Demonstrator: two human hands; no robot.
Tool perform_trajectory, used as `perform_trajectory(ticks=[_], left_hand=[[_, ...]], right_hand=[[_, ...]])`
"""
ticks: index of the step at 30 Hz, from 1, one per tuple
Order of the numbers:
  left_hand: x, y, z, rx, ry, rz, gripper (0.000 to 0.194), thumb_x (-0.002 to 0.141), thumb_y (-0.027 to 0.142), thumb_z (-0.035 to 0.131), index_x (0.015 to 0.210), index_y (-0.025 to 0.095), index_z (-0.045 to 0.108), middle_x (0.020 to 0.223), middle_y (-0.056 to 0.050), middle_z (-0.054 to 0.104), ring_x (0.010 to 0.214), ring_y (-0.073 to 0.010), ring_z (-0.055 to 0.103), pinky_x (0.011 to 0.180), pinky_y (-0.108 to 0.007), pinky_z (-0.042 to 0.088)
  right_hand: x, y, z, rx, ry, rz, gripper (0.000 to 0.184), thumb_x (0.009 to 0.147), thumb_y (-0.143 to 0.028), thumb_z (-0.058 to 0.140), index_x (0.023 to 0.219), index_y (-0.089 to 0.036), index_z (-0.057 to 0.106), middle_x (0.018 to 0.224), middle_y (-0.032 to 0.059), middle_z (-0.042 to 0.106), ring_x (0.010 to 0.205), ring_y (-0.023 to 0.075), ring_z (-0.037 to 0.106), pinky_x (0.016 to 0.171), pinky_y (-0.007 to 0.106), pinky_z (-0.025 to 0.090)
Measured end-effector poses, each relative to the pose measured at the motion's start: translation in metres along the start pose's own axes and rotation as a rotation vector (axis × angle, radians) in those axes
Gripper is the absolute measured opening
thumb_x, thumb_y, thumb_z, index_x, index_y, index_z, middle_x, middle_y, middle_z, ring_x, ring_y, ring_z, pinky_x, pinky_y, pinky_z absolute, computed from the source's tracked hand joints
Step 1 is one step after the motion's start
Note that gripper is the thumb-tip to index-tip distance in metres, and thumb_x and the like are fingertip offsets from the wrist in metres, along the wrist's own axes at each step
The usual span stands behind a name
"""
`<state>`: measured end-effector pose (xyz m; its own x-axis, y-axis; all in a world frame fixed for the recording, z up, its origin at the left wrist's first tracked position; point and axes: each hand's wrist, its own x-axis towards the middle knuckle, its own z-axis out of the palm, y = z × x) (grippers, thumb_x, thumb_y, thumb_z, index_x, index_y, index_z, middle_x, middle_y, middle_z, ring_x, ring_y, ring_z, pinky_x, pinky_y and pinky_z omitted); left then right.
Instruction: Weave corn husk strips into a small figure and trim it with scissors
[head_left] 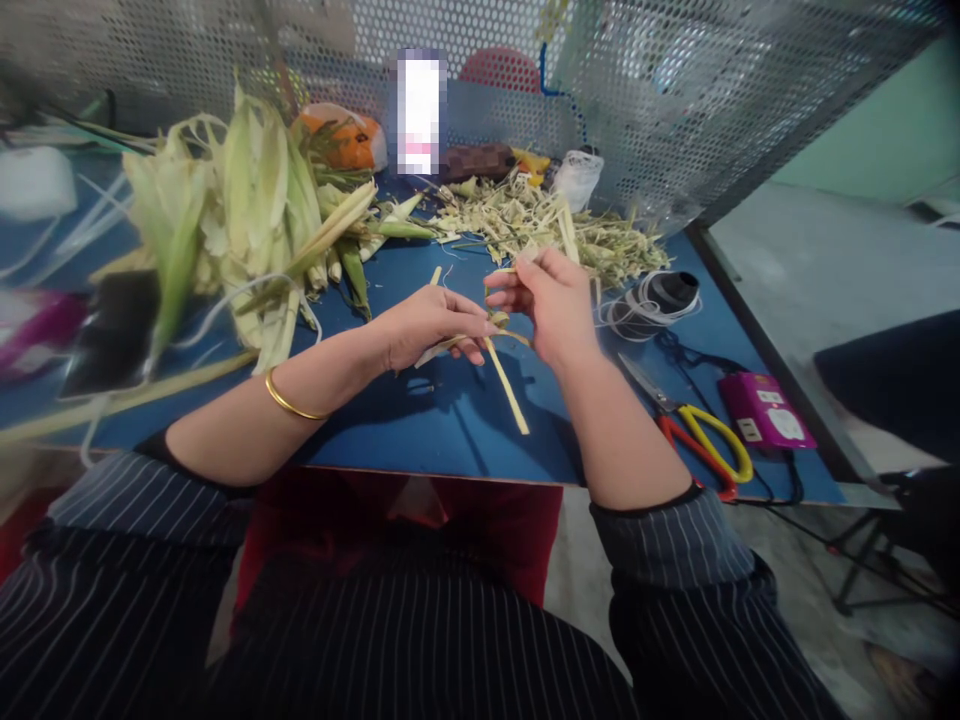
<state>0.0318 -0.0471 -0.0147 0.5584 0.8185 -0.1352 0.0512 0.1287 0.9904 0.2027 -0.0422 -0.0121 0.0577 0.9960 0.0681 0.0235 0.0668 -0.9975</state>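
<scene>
- While the head view is looking down over a blue desk (427, 430), the left hand (435, 325) is working at the middle of the frame, its grip closing thumb against fingers on a pale strip (510, 390).
- That strip is hanging from the left fingertips, its free end slanting down and right over the desk near the centre of the frame.
- Just right of centre, the right hand (559, 300) is bending its fingers close beside the same strip; whether its grip is closing on anything, I cannot tell.
- A gold bangle (289, 402) is circling the left forearm.
- At the upper left, long pale-green husks (255, 190) are lying in a heap, and an orange packet (345, 138) is resting behind them.
- At the upper centre right, a pile of husk scraps (510, 215) is spreading over the desk, a white bag (579, 180) standing behind it.
- Right of the right hand, a black spool (671, 290) is lying with pale cord looping around it.
- At the lower right, scissors (697, 435) with red and yellow handles are lying near a purple socket block (769, 412).
</scene>
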Motion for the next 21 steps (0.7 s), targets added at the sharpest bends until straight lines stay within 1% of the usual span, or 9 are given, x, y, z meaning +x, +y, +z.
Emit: perform_trajectory(ticks=[4,6,8,10,13,15,17,19,21], left_hand=[[0.001,-0.003,0.004,0.039,0.035,-0.005,0.019,0.074,0.029,0.076,0.06,0.017,0.073,0.054,-0.006,0.066,0.05,-0.0116,0.061,0.048,-0.023,0.041],[0.001,-0.005,0.005,0.05,0.031,-0.012,0.019,0.073,0.027,0.077,0.058,0.017,0.071,0.055,-0.005,0.066,0.049,-0.0112,0.059,0.046,-0.023,0.04],[0.002,-0.006,0.005,0.04,0.04,-0.018,0.017,0.072,0.025,0.077,0.058,0.017,0.07,0.06,-0.006,0.069,0.05,-0.0113,0.06,0.045,-0.023,0.039],[0.004,-0.007,0.004,0.004,0.095,-0.006,0.015,0.071,0.023,0.077,0.06,0.016,0.07,0.065,-0.006,0.07,0.052,-0.0108,0.06,0.046,-0.023,0.04],[0.006,-0.005,0.002,-0.083,0.237,0.017,0.016,0.073,0.022,0.078,0.062,0.016,0.067,0.072,-0.008,0.072,0.053,-0.0097,0.061,0.051,-0.025,0.043],[0.008,-0.003,0.001,-0.13,0.321,0.027,0.018,0.072,0.023,0.079,0.063,0.015,0.066,0.074,-0.008,0.073,0.054,-0.01,0.061,0.052,-0.026,0.044],[0.009,-0.001,0.0,-0.157,0.375,0.024,0.019,0.071,0.023,0.08,0.064,0.015,0.065,0.073,-0.007,0.072,0.055,-0.0104,0.062,0.051,-0.026,0.043],[0.009,0.001,-0.001,-0.182,0.391,-0.004,0.017,0.069,0.02,0.08,0.063,0.014,0.065,0.07,-0.006,0.071,0.054,-0.0105,0.062,0.049,-0.024,0.042],[0.009,0.002,0.0,-0.216,0.38,-0.053,0.016,0.069,0.016,0.079,0.063,0.014,0.065,0.066,-0.006,0.069,0.053,-0.0108,0.063,0.047,-0.023,0.042]], right_hand=[[-0.006,-0.001,0.005,0.025,-0.078,-0.082,0.033,0.086,-0.054,0.063,0.082,-0.024,0.049,0.084,0.0007,0.072,0.071,0.012,0.069,0.064,0.025,0.053],[-0.009,0.0,0.007,0.012,-0.083,-0.099,0.032,0.086,-0.055,0.064,0.085,-0.025,0.052,0.085,0.0008,0.072,0.075,0.0135,0.069,0.067,0.027,0.053],[-0.009,-0.001,0.008,-0.031,-0.078,-0.11,0.032,0.085,-0.057,0.064,0.089,-0.027,0.055,0.086,0.0014,0.071,0.08,0.0152,0.069,0.068,0.029,0.053],[-0.008,-0.003,0.006,-0.089,-0.07,-0.151,0.034,0.084,-0.059,0.064,0.095,-0.028,0.057,0.09,0.0023,0.071,0.084,0.0168,0.068,0.07,0.031,0.053],[-0.003,-0.007,-0.004,-0.246,-0.062,-0.274,0.036,0.081,-0.057,0.068,0.102,-0.029,0.06,0.095,0.0026,0.07,0.088,0.018,0.065,0.076,0.033,0.051],[0.001,-0.009,-0.013,-0.423,-0.121,-0.332,0.028,0.082,-0.05,0.07,0.095,-0.026,0.063,0.089,0.0016,0.069,0.085,0.0176,0.063,0.077,0.032,0.048],[0.005,-0.008,-0.02,-0.601,-0.231,-0.349,0.019,0.085,-0.041,0.067,0.082,-0.023,0.066,0.078,0.0002,0.067,0.076,0.0163,0.059,0.075,0.031,0.045],[0.009,-0.003,-0.023,-0.711,-0.307,-0.352,0.017,0.087,-0.033,0.064,0.074,-0.021,0.065,0.069,-0.0008,0.064,0.07,0.0154,0.056,0.072,0.031,0.043],[0.013,0.004,-0.024,-0.762,-0.297,-0.377,0.016,0.087,-0.027,0.061,0.073,-0.021,0.066,0.067,-0.0007,0.064,0.068,0.0159,0.056,0.072,0.031,0.042]])
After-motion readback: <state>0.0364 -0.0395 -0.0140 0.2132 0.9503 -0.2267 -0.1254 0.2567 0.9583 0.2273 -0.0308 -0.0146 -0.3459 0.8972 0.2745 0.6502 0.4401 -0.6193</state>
